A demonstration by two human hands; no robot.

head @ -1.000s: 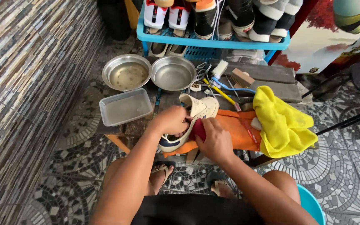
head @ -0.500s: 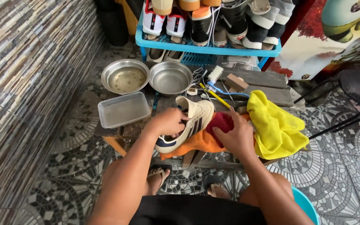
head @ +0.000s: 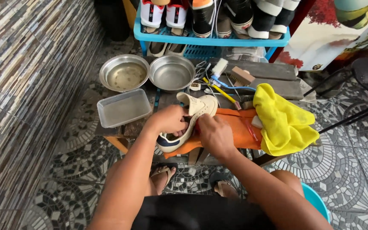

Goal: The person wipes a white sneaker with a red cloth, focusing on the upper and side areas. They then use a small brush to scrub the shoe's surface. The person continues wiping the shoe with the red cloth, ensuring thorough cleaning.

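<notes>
- On the low wooden bench [head: 277,87], the left hand [head: 170,119] is curled around the collar of a cream leather sneaker with a navy heel [head: 190,121], gripping it.
- Just beside it, the right hand [head: 214,134] is closed and pressed against the sneaker's side; whatever it clutches is hidden under the fingers.
- The sneaker lies between both hands, tilted on its side, its long axis running from the heel nearest the person to the toe pointing away and rightward.
- Under the hands lies an orange cloth [head: 239,127]; right of the right hand, a crumpled yellow cloth [head: 284,121].
- Beyond the left hand sit a clear plastic tray [head: 123,107] and two round steel bowls [head: 171,72].
</notes>
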